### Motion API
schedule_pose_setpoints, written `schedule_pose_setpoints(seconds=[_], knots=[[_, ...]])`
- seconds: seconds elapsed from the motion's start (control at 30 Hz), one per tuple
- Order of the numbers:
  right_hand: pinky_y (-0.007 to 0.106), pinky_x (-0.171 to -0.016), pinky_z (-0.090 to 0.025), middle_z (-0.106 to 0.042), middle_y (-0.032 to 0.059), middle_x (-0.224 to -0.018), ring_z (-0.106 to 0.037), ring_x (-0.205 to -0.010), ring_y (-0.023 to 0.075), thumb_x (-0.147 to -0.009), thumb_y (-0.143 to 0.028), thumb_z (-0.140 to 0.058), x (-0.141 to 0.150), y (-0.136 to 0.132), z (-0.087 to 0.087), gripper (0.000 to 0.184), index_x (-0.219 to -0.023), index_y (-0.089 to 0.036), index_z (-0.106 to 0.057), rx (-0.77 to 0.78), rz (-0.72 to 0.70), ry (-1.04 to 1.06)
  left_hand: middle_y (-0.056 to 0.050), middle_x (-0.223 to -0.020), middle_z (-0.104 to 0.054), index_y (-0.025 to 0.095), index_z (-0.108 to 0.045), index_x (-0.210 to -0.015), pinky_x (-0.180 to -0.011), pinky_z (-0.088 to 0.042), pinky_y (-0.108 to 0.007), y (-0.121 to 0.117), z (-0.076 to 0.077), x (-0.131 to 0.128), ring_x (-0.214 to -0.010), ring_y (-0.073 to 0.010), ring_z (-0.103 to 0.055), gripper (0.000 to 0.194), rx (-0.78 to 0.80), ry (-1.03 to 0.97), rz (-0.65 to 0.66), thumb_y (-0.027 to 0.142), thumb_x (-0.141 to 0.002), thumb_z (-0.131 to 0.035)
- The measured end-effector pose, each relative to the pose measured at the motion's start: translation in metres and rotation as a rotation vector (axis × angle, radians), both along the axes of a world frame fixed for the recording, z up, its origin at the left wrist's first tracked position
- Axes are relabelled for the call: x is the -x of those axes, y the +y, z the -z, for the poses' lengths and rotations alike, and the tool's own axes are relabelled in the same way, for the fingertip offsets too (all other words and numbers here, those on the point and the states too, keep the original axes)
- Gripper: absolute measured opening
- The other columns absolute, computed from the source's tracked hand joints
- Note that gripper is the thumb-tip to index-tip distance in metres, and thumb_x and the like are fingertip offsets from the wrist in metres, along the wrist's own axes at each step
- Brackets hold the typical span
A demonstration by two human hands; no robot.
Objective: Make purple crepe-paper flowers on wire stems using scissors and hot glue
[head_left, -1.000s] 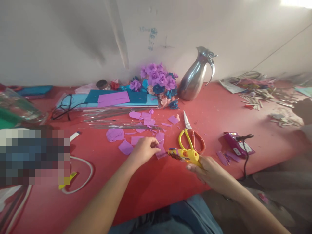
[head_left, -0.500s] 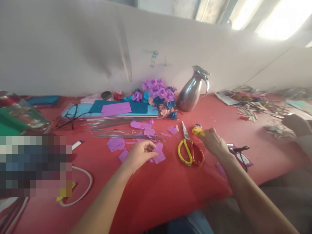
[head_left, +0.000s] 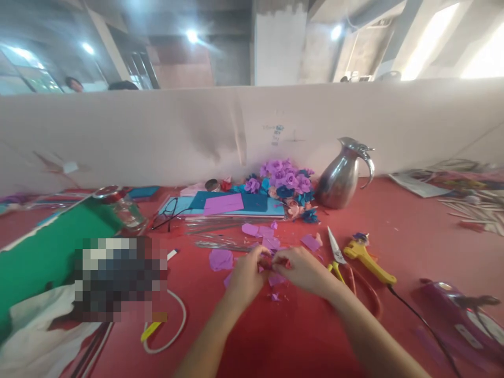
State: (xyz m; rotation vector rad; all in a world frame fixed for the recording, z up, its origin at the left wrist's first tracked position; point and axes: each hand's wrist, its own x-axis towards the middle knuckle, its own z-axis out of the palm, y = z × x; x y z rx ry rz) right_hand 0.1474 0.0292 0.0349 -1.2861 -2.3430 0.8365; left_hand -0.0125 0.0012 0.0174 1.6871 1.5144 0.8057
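My left hand [head_left: 249,274] and my right hand [head_left: 305,269] meet over the red table, their fingertips pinched close together. Whatever is between the fingers is too small and blurred to make out. Cut pieces of purple paper [head_left: 276,280] lie just under and around them, with a rounded purple paper stack [head_left: 221,259] left of my left hand. Scissors [head_left: 335,247] with yellow and red handles lie beside my right forearm, which partly covers the handles. Farther right rests a yellow glue gun [head_left: 370,261] on a black cord, touched by neither hand.
Behind are thin wires [head_left: 216,227], blue paper sheets [head_left: 255,202], eyeglasses [head_left: 170,215], a bunch of paper flowers [head_left: 289,181] and a metal jug [head_left: 342,176]. A purple device [head_left: 459,310] sits at right. A white cable [head_left: 183,317] loops at left, near a green board [head_left: 59,262].
My right hand has let go of the glue gun, now lying on the table, and moved left to meet my left hand. The view has tilted up.
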Motion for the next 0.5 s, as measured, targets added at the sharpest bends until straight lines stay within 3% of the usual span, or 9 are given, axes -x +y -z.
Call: schedule_pose_setpoints(seconds=[0.1,0.17,0.27,0.33,0.43,0.5], knots=[[0.023,-0.059,-0.036,-0.068,0.0000,-0.068,-0.059,-0.064,0.0146,-0.076,-0.017,-0.050,-0.005,0.002,0.011,0.020,-0.074,-0.020,-0.069,0.060,0.024,0.126,0.001,-0.075,-0.066,0.021,-0.059,-0.090,-0.058,-0.035,-0.024,0.001,0.003,-0.001,-0.060,-0.0139,-0.053,0.025,0.016,-0.042,-0.009,0.013,-0.067,-0.062],[0.024,-0.061,-0.038,-0.069,0.0010,-0.071,-0.060,-0.066,0.0158,-0.076,-0.020,-0.052,-0.009,0.005,0.017,0.018,-0.075,-0.019,-0.069,0.100,0.111,0.250,0.000,-0.082,-0.066,0.021,-0.060,-0.092,-0.057,-0.035,-0.024,0.002,0.003,-0.001,-0.057,-0.0121,-0.049,0.025,0.005,-0.110,-0.038,0.018,-0.068,-0.065],[0.027,-0.062,-0.041,-0.067,0.0020,-0.069,-0.058,-0.065,0.0164,-0.075,-0.031,-0.057,-0.014,0.012,0.023,0.016,-0.074,-0.018,-0.067,0.179,0.300,0.514,-0.002,-0.092,-0.064,0.021,-0.063,-0.097,-0.060,-0.036,-0.024,0.005,0.002,0.005,-0.061,-0.0120,-0.048,0.022,-0.052,-0.246,-0.175,0.031,-0.078,-0.058],[0.027,-0.060,-0.042,-0.065,0.0017,-0.065,-0.056,-0.061,0.0153,-0.071,-0.038,-0.062,-0.015,0.016,0.024,0.020,-0.071,-0.018,-0.066,0.265,0.417,0.711,-0.003,-0.086,-0.062,0.020,-0.067,-0.098,-0.063,-0.036,-0.025,0.007,0.000,0.010,-0.065,-0.0129,-0.047,0.028,-0.063,-0.337,-0.287,0.037,-0.086,-0.048],[0.027,-0.057,-0.043,-0.065,0.0015,-0.063,-0.055,-0.058,0.0142,-0.063,-0.045,-0.070,-0.015,0.021,0.024,0.028,-0.068,-0.018,-0.065,0.392,0.514,0.944,0.002,-0.067,-0.052,0.020,-0.068,-0.100,-0.059,-0.033,-0.023,0.010,-0.003,0.017,-0.059,-0.0109,-0.041,0.030,0.009,-0.531,-0.343,0.041,-0.082,-0.056],[0.027,-0.058,-0.045,-0.065,0.0014,-0.064,-0.056,-0.059,0.0144,-0.059,-0.048,-0.074,-0.014,0.021,0.024,0.032,-0.067,-0.018,-0.065,0.430,0.540,1.027,0.003,-0.071,-0.052,0.021,-0.068,-0.101,-0.058,-0.033,-0.022,0.010,-0.006,0.016,-0.057,-0.0083,-0.039,0.032,0.076,-0.696,-0.295,0.038,-0.074,-0.066]])
